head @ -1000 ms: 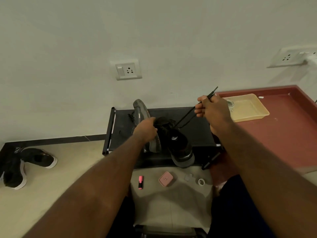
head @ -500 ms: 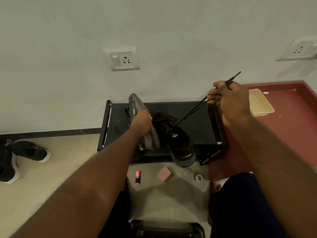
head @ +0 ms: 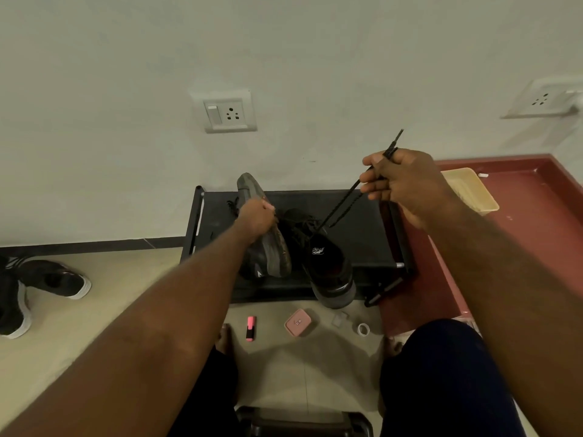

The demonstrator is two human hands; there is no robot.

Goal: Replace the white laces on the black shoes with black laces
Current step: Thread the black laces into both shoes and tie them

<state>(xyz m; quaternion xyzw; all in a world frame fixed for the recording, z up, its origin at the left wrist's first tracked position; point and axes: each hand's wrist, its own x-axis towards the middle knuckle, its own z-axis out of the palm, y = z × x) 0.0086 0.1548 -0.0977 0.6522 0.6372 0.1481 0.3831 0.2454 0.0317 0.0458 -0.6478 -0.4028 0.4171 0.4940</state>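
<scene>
A pale wall [head: 284, 42] fills the upper half, and a beige floor [head: 94, 310] runs below it, with a red slab [head: 520, 231] raised at the right. A low black rack [head: 356, 244] stands against the wall between the two, straight ahead of the seated person, whose knees and bare toes show at the bottom beside a dark stool [head: 303, 421]. Two black shoes sit on the rack, touching each other. The tipped shoe [head: 274, 257] lies on its side with its grey sole facing the camera, and the laced shoe [head: 331, 272] stands upright just to its right, its heel hanging over the rack's near edge. A spare pair [head: 47, 279] of black shoes with white soles lies well apart on the floor at the far left. The left hand [head: 255, 216] rests on the tipped shoe, fingers curled over the sole's upper edge and gripping it. The right hand [head: 400, 181] is lifted above the rack's right end, closed in a pinch on the black lace [head: 344, 203]. A cream tray [head: 473, 193] lies on the slab, partly behind that hand. One socket [head: 228, 111] is set in the wall above the rack, another [head: 542, 100] at the far right. On the floor near the rack lie a pink box [head: 298, 322], a pink marker [head: 250, 328] and a tape roll [head: 363, 328]. The lace runs taut from the laced shoe's eyelets up to the right hand, its tip poking out above the fingers.
</scene>
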